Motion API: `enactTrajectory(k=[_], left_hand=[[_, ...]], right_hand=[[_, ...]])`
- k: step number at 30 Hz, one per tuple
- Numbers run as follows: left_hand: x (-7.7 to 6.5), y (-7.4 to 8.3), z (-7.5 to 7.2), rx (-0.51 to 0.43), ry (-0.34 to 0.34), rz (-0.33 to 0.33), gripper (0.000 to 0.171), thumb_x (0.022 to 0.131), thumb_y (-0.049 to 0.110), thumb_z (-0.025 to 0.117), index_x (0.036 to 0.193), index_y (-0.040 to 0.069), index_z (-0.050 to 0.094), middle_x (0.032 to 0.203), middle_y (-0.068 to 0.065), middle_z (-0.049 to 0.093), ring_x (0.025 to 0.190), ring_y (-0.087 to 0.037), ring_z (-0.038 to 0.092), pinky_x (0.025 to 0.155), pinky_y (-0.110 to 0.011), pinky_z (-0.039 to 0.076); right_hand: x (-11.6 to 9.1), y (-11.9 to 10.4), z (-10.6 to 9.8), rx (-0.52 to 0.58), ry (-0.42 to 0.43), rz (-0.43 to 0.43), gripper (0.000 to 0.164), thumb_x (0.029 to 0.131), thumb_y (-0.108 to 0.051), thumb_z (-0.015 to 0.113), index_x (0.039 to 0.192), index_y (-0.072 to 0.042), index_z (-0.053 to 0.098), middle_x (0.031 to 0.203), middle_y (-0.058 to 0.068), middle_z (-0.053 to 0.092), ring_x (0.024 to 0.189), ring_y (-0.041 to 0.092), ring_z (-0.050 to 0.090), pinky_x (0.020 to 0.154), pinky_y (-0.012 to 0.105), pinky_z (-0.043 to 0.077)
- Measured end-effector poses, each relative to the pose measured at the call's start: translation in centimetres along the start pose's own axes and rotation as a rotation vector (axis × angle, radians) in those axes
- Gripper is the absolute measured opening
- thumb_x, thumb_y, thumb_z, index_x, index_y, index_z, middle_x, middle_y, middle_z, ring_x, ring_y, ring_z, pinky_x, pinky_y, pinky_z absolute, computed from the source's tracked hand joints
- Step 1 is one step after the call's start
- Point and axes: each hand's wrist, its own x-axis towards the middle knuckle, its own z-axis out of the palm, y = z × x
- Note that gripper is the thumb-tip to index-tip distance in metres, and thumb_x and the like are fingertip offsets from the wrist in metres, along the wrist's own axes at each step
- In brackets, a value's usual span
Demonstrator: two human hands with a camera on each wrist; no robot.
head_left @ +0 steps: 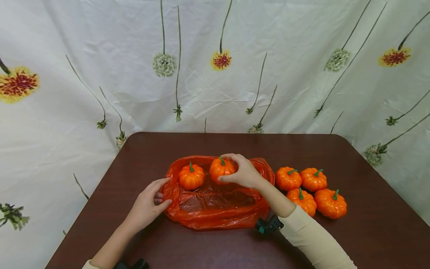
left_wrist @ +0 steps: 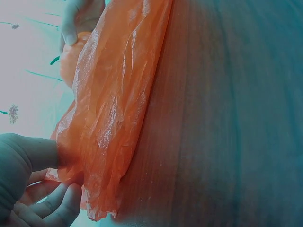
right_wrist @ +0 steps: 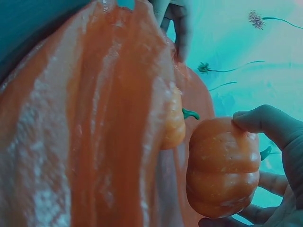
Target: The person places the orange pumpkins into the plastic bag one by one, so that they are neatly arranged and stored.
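Observation:
A small orange toy pumpkin (head_left: 223,169) with a green stem is in my right hand (head_left: 244,172), gripped between thumb and fingers over the open orange plastic bag (head_left: 215,220). The right wrist view shows the same pumpkin (right_wrist: 222,165) with the thumb on its near side. My left hand (head_left: 149,203) pinches the bag's left edge; in the left wrist view its thumb and fingers close round the thin plastic (left_wrist: 104,132). Another pumpkin (head_left: 191,176) sits inside the bag on the left, stem up.
Several more toy pumpkins (head_left: 330,204) stand grouped on the brown table (head_left: 235,144), just right of the bag. Behind the table hangs a white cloth (head_left: 198,86) printed with flowers. A black wrist device (head_left: 270,225) is by my right forearm, near the bag's front right.

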Motion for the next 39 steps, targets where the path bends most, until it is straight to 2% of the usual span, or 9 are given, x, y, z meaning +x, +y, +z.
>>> enactTrajectory(k=[7,17,25,39], left_hand=[[0.0,0.1,-0.1,-0.004,-0.004,-0.004,0.058,0.081,0.004,0.078,0.134,0.003,0.055,0.132,-0.019,0.053,0.082,-0.016,0.057,0.074,-0.032,0.055],[0.1,0.2,0.0,-0.001,-0.011,-0.003,0.058,0.081,0.004,0.078,0.134,0.003,0.055,0.132,-0.020,0.053,0.082,-0.017,0.057,0.074,-0.034,0.055],[0.0,0.2,0.0,0.004,-0.017,-0.015,0.058,0.081,0.004,0.078,0.134,0.004,0.055,0.132,-0.019,0.053,0.083,-0.017,0.057,0.075,-0.033,0.055],[0.0,0.2,-0.1,0.005,-0.013,-0.017,0.058,0.081,0.005,0.078,0.134,0.004,0.055,0.132,-0.019,0.053,0.083,-0.017,0.058,0.075,-0.034,0.055]], right_hand=[[0.3,0.1,1.3,-0.049,-0.015,0.011,0.067,0.078,-0.029,0.082,0.138,-0.015,0.054,0.137,0.011,0.049,0.112,0.027,0.054,0.084,0.038,0.053],[0.9,0.5,3.1,-0.174,0.072,0.045,0.071,0.077,-0.033,0.083,0.139,-0.016,0.054,0.142,0.009,0.049,0.127,0.033,0.047,0.097,0.051,0.044],[1.1,0.6,4.1,-0.236,0.148,0.080,0.071,0.078,-0.035,0.082,0.139,-0.011,0.054,0.139,0.010,0.053,0.121,0.033,0.052,0.095,0.050,0.046],[1.3,0.3,5.4,-0.365,0.167,0.113,0.073,0.080,-0.041,0.079,0.142,-0.013,0.052,0.142,0.016,0.048,0.125,0.037,0.049,0.096,0.055,0.044]])
